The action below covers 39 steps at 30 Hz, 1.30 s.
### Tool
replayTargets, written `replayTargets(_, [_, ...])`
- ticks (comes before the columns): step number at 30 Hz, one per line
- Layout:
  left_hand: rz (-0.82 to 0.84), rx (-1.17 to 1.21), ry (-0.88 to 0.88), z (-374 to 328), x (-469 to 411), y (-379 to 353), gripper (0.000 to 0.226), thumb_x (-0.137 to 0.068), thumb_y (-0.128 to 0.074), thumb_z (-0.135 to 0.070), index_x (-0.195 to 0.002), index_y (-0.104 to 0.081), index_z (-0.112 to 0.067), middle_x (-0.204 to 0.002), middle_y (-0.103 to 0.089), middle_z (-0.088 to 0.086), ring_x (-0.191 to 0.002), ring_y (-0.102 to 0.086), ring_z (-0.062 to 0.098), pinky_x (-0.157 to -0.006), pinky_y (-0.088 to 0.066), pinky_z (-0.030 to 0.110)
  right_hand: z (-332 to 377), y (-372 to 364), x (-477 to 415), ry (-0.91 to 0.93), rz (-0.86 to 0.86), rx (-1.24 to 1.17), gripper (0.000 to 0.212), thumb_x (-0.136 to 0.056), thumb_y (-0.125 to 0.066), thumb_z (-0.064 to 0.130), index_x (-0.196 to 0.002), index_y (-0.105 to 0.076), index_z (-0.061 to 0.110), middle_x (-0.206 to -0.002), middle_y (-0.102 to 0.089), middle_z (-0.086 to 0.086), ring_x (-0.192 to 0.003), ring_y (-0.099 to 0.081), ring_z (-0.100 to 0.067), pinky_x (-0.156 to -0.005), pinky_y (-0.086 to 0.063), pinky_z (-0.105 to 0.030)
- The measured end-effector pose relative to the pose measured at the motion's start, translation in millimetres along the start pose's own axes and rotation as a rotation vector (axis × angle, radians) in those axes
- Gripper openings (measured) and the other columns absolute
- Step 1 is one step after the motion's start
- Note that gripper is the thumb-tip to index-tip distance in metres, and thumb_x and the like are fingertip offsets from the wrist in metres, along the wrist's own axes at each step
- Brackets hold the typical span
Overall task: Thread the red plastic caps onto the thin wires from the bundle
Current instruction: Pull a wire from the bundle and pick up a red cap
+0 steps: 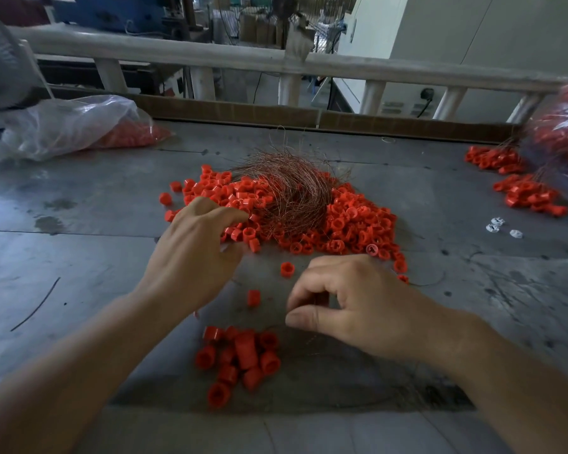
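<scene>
Plastic bag [63,126] at left held red caps [128,136]; the loose cap pile [358,224] lay mid-table around the wire bundle [292,191]. Left hand [194,253] reached in, fingers spread (touching caps); right hand [351,306] pinched a thin wire [277,326].

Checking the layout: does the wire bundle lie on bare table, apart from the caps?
No, the wire bundle rests on top of the red cap pile.

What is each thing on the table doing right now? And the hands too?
Left hand: fingers spread, tips touching the cap pile.
Right hand: thumb and forefinger pinch what seems to be a thin wire.
Wire bundle: loose, lying on the cap pile.
Cap pile: heaped loose.
Near caps: bunched together; threaded or not, cannot tell.
Plastic bag: lying open, caps inside.
</scene>
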State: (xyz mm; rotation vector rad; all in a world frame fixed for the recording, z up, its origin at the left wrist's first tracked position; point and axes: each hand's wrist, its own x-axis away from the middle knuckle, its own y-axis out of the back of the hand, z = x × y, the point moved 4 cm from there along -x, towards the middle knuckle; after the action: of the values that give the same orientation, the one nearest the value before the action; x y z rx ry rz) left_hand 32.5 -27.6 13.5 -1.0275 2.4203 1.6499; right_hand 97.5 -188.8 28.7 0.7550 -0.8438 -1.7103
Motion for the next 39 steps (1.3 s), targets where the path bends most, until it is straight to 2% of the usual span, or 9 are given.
replayTargets(5, [0.082, -0.032, 0.007, 2.9, -2.8, -15.4, 0.046, -0.082, -0.064, -0.023, -0.127, -0.055, -0.025, -0.099, -0.040, -0.004, -0.109, -0.043, 0.024, -0.080, -0.025, 0.022, -0.5, 1.3, -0.1, 0.001, -0.066, -0.001, 0.012, -0.080, -0.067, 0.032, -0.081, -0.070, 0.020, -0.082, -0.063, 0.007, -0.079, -0.055, -0.005, -0.072, -0.042, -0.018])
replayTargets(10, [0.063, -0.021, -0.016, 6.1, -2.9, -12.1, 0.012, -0.079, -0.067, -0.019, -0.091, -0.069, -0.021, -0.092, -0.048, -0.003, -0.092, -0.046, 0.018, -0.070, -0.023, 0.021, -3.4, 2.1, 0.7, -0.009, -0.089, 0.009, 0.012, -0.080, -0.067, 0.031, -0.080, -0.070, 0.020, -0.082, -0.064, 0.007, -0.078, -0.056, -0.006, -0.071, -0.043, -0.021])
replayTargets(17, [0.060, 0.034, -0.035, 2.1, -2.9, -6.7, 0.005, -0.077, -0.068, -0.023, -0.082, -0.070, -0.024, -0.089, -0.055, -0.004, -0.085, -0.049, 0.014, -0.071, -0.031, 0.024, -18.5, 10.9, -3.3, -0.080, -0.218, 0.131, 0.012, -0.083, -0.064, 0.030, -0.083, -0.069, 0.020, -0.085, -0.059, 0.010, -0.078, -0.054, -0.003, -0.075, -0.045, -0.023])
replayTargets(24, [0.019, 0.125, -0.076, -8.3, 8.5, 4.9, 0.011, -0.081, -0.064, -0.024, -0.081, -0.074, -0.021, -0.076, -0.063, -0.016, -0.073, -0.053, -0.006, -0.063, -0.037, 0.005, -34.2, 9.6, -11.9, -0.095, -0.171, 0.325, 0.027, -0.089, -0.054, 0.036, -0.106, -0.067, 0.020, -0.130, -0.048, 0.011, -0.115, -0.035, -0.002, -0.083, -0.022, -0.008])
replayTargets(29, [0.003, 0.194, -0.080, -16.8, 14.4, 12.5, 0.011, -0.081, -0.064, -0.026, -0.085, -0.074, -0.024, -0.066, -0.060, -0.024, -0.067, -0.059, -0.005, -0.053, -0.044, 0.009, -30.3, 4.1, -18.1, -0.041, -0.101, 0.368, 0.043, -0.089, -0.043, 0.048, -0.116, -0.062, 0.020, -0.143, -0.037, 0.011, -0.120, -0.031, -0.005, -0.094, -0.024, -0.016])
replayTargets(32, [-0.010, 0.229, -0.094, -19.1, 16.6, 13.6, 0.009, -0.080, -0.066, -0.023, -0.083, -0.074, -0.023, -0.064, -0.064, -0.018, -0.070, -0.059, 0.003, -0.068, -0.046, 0.016, -33.8, 1.9, -20.8, -0.072, -0.048, 0.365, 0.071, -0.079, -0.023, 0.065, -0.118, -0.059, 0.019, -0.147, -0.030, 0.012, -0.125, -0.027, -0.004, -0.096, -0.025, -0.020])
replayTargets(34, [0.003, 0.269, -0.088, -20.5, 16.3, 12.9, 0.010, -0.079, -0.067, -0.019, -0.084, -0.074, -0.024, -0.064, -0.064, -0.021, -0.069, -0.060, 0.000, -0.067, -0.046, 0.012, -35.6, 1.2, -21.6, -0.078, -0.033, 0.359, 0.086, -0.069, -0.015, 0.072, -0.119, -0.058, 0.016, -0.147, -0.030, 0.011, -0.126, -0.026, -0.003, -0.098, -0.023, -0.019])
replayTargets(36, [0.045, 0.328, -0.082, -21.2, 16.3, 11.9, 0.018, -0.077, -0.069, -0.014, -0.082, -0.072, -0.031, -0.068, -0.062, -0.033, -0.072, -0.059, -0.011, -0.064, -0.041, 0.000, -34.3, 2.4, -21.3, -0.042, -0.083, 0.330, 0.087, -0.069, -0.018, 0.071, -0.124, -0.055, 0.015, -0.143, -0.037, 0.008, -0.125, -0.029, -0.003, -0.096, -0.018, -0.012])
replayTargets(39, [0.103, 0.401, -0.075, -20.0, 17.7, 11.0, 0.034, -0.075, -0.071, -0.011, -0.077, -0.063, -0.044, -0.082, -0.060, -0.038, -0.075, -0.059, -0.012, -0.065, -0.041, -0.001, -29.5, 8.5, -19.0, 0.003, -0.193, 0.286, 0.068, -0.079, -0.038, 0.061, -0.116, -0.062, 0.010, -0.128, -0.055, 0.001, -0.117, -0.040, -0.006, -0.091, -0.018, -0.003])
